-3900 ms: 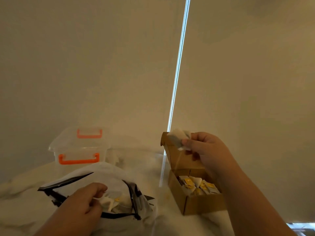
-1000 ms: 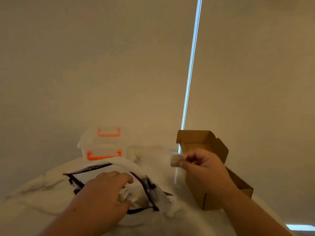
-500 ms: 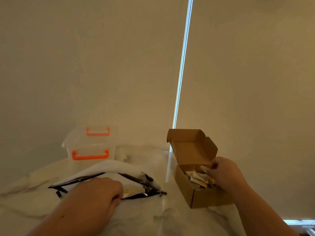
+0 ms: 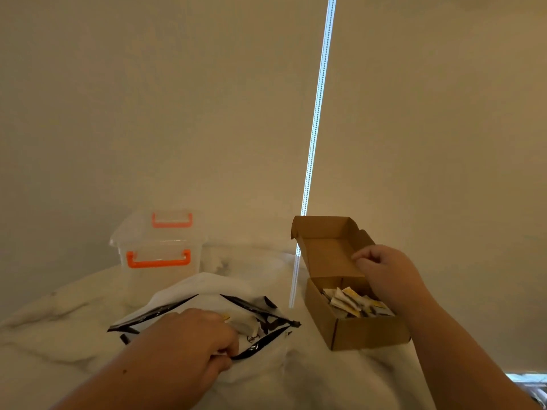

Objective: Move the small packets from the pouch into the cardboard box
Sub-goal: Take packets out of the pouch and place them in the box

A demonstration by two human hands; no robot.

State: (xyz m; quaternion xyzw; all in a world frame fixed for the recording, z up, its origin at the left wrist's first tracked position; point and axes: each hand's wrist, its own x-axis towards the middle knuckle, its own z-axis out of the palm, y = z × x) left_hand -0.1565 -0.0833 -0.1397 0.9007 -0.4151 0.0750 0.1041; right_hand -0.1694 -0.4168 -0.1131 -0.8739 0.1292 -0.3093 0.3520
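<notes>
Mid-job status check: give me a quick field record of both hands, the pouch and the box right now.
left hand: at pouch mouth, fingers curled; grip unclear
right hand: above cardboard box, fingers curled, no packet visible
box lid: open, upright
packets: heap in box; at least one in pouch
behind pouch: clear container, orange handles

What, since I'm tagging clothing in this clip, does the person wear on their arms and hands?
Nothing that shows. The left forearm and right forearm are bare to the picture's edge, no sleeve or cuff in view. The left hand and right hand have no gloves; no ring, watch or bracelet is visible. A small dark spot marks the left forearm.
</notes>
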